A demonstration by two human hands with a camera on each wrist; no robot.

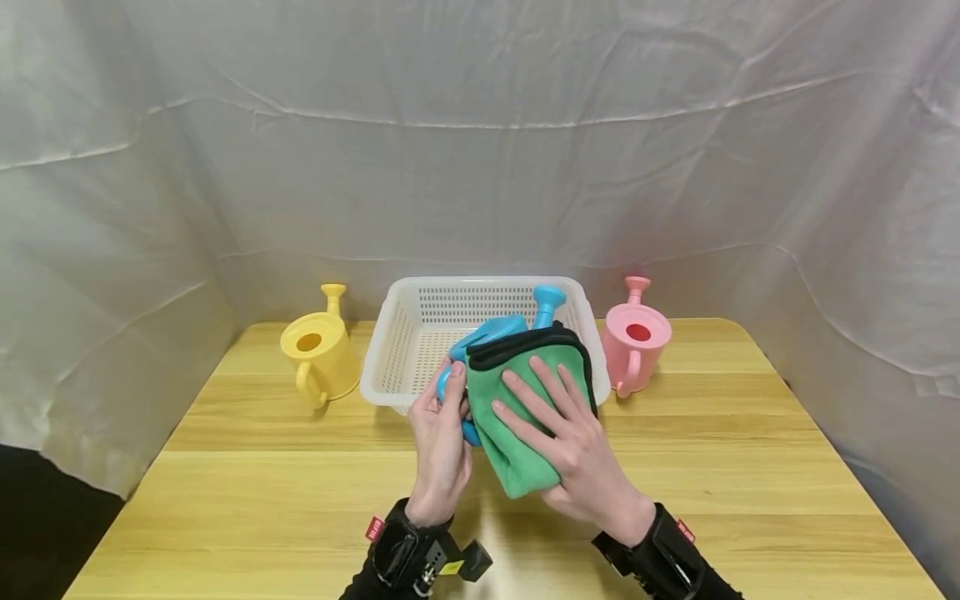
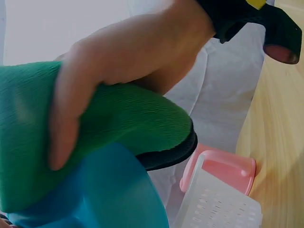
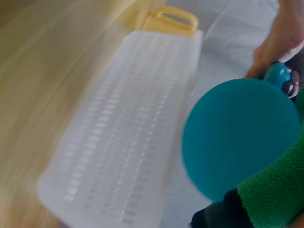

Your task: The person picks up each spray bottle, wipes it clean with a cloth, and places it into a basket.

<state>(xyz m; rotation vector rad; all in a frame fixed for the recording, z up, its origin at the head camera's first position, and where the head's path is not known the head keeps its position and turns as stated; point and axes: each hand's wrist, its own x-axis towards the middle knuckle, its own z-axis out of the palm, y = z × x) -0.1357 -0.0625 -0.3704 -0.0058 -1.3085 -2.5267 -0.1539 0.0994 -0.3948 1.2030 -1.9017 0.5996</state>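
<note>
A blue watering can (image 1: 550, 304) is held up in front of the basket, tilted, its round base showing in the right wrist view. My left hand (image 1: 441, 442) grips it by its handle, thumb on top. Over the can's side lies a green cloth (image 1: 517, 467) with black edging, hiding much of the body. My right hand (image 1: 573, 454) holds this cloth against the can, fingers spread across it; its thumb is hidden in the head view. From the left wrist, the cloth (image 2: 137, 114) bends between that hand and the blue can (image 2: 126, 190).
Behind the hands stands a white perforated basket (image 1: 382, 367). To its left is a yellow watering can (image 1: 337, 367), to its right a pink watering can (image 1: 651, 321). All stand on a wooden table (image 1: 300, 508) with grey sheeting (image 1: 480, 192) around the back and sides.
</note>
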